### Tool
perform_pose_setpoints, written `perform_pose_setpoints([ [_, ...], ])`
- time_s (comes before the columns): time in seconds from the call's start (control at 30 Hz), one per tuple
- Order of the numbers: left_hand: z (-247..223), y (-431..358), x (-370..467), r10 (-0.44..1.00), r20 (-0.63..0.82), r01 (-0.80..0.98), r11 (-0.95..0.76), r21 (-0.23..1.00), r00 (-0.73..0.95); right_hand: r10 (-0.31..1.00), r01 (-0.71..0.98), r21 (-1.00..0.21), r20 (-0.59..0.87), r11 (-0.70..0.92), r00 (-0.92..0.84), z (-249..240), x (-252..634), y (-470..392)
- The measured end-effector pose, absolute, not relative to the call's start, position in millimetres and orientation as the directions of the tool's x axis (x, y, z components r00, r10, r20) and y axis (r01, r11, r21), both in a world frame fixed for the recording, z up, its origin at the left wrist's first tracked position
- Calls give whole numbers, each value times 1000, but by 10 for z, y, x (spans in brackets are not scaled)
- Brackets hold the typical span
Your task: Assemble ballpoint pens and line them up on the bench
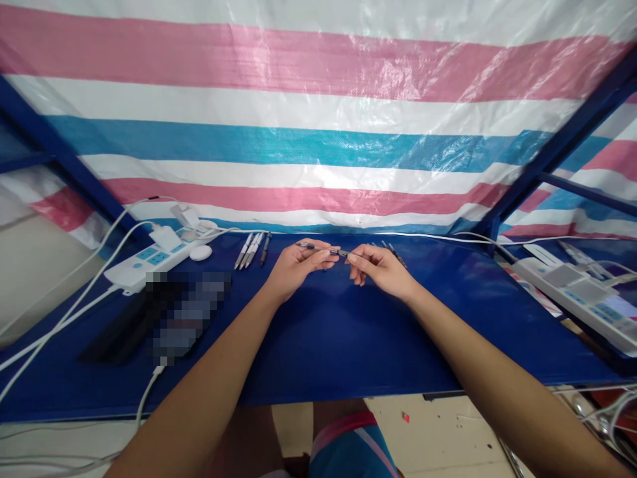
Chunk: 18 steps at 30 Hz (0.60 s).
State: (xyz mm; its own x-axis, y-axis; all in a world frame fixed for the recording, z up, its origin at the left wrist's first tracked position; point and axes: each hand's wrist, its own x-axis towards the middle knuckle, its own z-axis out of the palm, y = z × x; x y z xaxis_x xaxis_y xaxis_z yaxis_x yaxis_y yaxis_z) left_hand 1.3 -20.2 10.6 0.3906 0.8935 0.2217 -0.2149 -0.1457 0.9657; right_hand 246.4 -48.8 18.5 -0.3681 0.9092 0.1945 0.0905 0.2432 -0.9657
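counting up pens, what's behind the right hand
Thin dark pen-like sticks on the blue table show just behind the right hand; it covers part of them, so their exact count can't be told.

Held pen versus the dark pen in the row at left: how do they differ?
The held pen is in the left hand, the right hand at its end; the dark pen lies on the table. The held pen runs sideways; the dark pen points away from the person. Both are slim and partly dark.

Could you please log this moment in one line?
left hand: holds pen | right hand: pinches its end | other pens: on table, left
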Motion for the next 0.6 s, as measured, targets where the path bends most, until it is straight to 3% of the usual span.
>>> perform_pose_setpoints([
  [0.4, 96, -205, 16, 883, 208, -272, -96, 957, 420, 912, 117, -987, 52, 109, -406, 140, 2479, -453],
  [0.6, 143, -99, -71, 970, 127, -313, -57, 948, 209, 923, 63, -995, 47, 76, -383, 90, 2471, -412],
])
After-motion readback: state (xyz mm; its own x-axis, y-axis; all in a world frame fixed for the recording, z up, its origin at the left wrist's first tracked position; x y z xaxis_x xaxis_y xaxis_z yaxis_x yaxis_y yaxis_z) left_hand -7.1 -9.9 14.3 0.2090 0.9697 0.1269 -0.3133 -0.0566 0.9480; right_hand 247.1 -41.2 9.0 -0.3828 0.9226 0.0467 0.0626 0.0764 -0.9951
